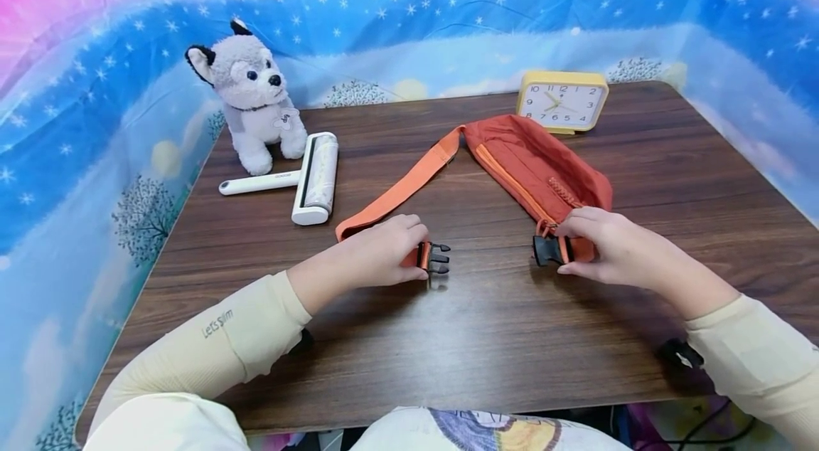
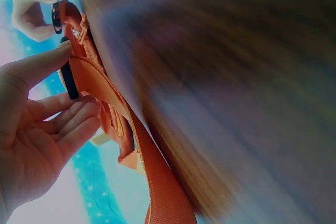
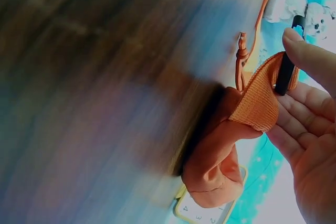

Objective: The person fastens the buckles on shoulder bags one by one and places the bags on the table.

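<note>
An orange-red waist bag (image 1: 537, 163) lies on the wooden table, its orange strap (image 1: 409, 184) looping to the left. My left hand (image 1: 377, 250) pinches the pronged half of a black side-release buckle (image 1: 439, 258) at the strap's end, thumb and fingers at its edges in the left wrist view. Over at the bag's near end, my right hand (image 1: 617, 248) pinches the socket half of the buckle (image 1: 547, 250), also seen in the right wrist view beside short orange webbing (image 3: 260, 98). The two halves stand apart, prongs facing the socket.
Back left sits a grey and white plush dog (image 1: 256, 99). A white lint roller (image 1: 316, 177) lies in front of it. Behind the bag stands a yellow-framed clock (image 1: 563, 102). Patterned blue and pink cloth (image 1: 416, 17) hangs around the table (image 1: 448, 344).
</note>
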The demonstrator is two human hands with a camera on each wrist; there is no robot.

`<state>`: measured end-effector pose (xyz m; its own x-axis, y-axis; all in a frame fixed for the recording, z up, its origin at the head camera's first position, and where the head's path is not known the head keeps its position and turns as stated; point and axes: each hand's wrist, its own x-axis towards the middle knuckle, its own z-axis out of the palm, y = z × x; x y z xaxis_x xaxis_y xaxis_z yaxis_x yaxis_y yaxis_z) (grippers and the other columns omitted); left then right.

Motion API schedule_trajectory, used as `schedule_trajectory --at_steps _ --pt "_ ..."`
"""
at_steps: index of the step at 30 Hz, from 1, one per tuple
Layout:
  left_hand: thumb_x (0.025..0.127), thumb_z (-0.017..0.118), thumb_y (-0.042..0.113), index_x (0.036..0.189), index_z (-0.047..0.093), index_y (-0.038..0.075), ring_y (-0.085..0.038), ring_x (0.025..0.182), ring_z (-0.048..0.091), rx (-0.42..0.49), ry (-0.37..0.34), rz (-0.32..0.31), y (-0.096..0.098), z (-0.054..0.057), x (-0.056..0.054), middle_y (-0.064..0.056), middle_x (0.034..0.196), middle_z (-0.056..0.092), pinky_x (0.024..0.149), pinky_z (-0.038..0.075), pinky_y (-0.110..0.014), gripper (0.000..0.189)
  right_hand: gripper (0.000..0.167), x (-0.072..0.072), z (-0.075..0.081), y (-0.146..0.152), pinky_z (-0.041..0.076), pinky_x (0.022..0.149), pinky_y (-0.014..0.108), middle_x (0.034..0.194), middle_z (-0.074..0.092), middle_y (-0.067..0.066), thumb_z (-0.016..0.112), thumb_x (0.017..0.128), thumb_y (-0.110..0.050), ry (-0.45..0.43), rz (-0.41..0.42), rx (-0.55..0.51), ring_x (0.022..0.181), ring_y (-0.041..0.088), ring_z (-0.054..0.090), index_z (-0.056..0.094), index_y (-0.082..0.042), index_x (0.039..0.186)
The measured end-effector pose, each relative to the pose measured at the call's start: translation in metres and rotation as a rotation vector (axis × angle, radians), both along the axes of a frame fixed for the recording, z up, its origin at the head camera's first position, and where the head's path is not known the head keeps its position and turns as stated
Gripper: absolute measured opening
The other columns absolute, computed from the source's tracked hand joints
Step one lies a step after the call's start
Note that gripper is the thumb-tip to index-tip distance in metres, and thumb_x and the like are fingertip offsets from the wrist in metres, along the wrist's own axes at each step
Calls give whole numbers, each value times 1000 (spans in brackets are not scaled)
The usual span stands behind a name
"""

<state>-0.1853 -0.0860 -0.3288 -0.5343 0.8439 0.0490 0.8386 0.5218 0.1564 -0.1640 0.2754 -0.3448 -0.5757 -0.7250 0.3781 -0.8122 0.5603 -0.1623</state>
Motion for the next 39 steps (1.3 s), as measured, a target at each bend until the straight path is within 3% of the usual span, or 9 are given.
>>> schedule_trajectory --at_steps 10,19,34,39 --pt "81 74 29 101 57 2 -16 83 48 94 71 -17 -1 -3 -1 -5 93 51 72 42 -27 38 40 0 0 -7 45 63 28 87 54 -8 86 65 -24 -25 -44 -5 76 7 48 61 -11 94" --pt "82 74 28 103 57 2 -16 86 49 137 58 21 -1 0 -1 -5 95 52 75 42 -28 38 42 -5 1 -10 43 61 26 83 51 -7 86 64 -22 -11 -23 -26 74 8 45 59 -11 95" --pt "81 75 25 104 58 1 -18 88 51 209 82 15 2 1 0 -6 97 54 76 43 -29 37 45 -4 2 -17 40 61 21 82 52 -6 87 63 -23 -4 -33 -61 73 8 46 59 -11 96" --pt "81 75 25 104 58 1 -19 89 51 212 95 13 4 1 0 -6 98 54 77 43 -29 37 44 -3 2 -20 43 63 25 85 55 -6 86 64 -22 -15 -40 -73 75 8 48 61 -11 98"
